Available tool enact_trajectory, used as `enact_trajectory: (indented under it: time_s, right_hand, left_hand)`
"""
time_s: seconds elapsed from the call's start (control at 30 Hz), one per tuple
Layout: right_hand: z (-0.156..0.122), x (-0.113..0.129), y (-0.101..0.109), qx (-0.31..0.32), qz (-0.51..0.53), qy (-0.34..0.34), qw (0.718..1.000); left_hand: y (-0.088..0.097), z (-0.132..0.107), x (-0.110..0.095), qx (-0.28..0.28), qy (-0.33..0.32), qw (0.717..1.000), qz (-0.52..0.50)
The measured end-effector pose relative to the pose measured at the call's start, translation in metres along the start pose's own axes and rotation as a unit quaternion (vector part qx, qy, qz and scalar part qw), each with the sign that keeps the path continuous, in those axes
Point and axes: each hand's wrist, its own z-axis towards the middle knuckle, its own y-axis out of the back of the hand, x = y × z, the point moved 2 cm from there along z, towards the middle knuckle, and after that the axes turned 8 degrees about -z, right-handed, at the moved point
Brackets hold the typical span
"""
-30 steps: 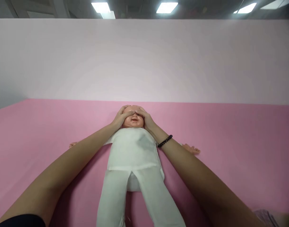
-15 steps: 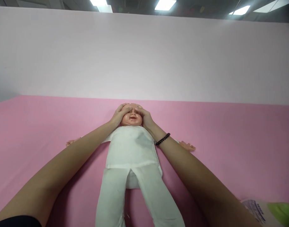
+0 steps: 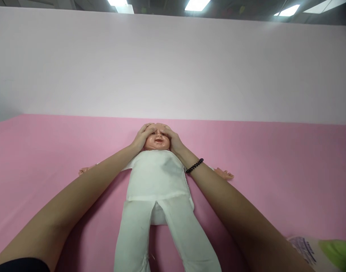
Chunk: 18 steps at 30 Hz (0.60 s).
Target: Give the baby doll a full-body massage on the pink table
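Note:
A baby doll (image 3: pixel 160 177) lies on its back on a pink surface, its head pointing away from me. Its body and legs are white cloth; the head and hands are skin-toned plastic. My left hand (image 3: pixel 143 136) is cupped round the left side of its head, the thumb lying over the brow. Round the right side curves my right hand (image 3: pixel 175 140), its thumb also near the brow. Both hands touch the head, and the fingertips are partly hidden behind it. My forearms pass over the doll's outstretched arms, whose small hands show beyond them.
The pink surface (image 3: pixel 274 162) meets a white upright panel (image 3: pixel 173 68) behind the doll's head. At the lower right, partly behind my right forearm, lies a white and green printed package (image 3: pixel 312 247). A black coiled band (image 3: pixel 194 165) circles my right wrist.
My left thumb has shifted very slightly outward over the doll's brow. Both hands stay around the head, and the doll lies as before.

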Motion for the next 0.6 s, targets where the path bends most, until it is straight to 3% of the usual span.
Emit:
enact_trajectory:
  time_s: [0.37,0.6]
  right_hand:
    - [0.009,-0.003,0.005,0.023,0.027,0.009,0.999]
    - [-0.002,0.001,-0.002,-0.001,-0.008,-0.003,1.000]
  left_hand:
    - [-0.002,0.003,0.001,-0.012,0.005,1.000,-0.024]
    - [0.001,-0.003,0.002,0.010,0.012,1.000,0.014]
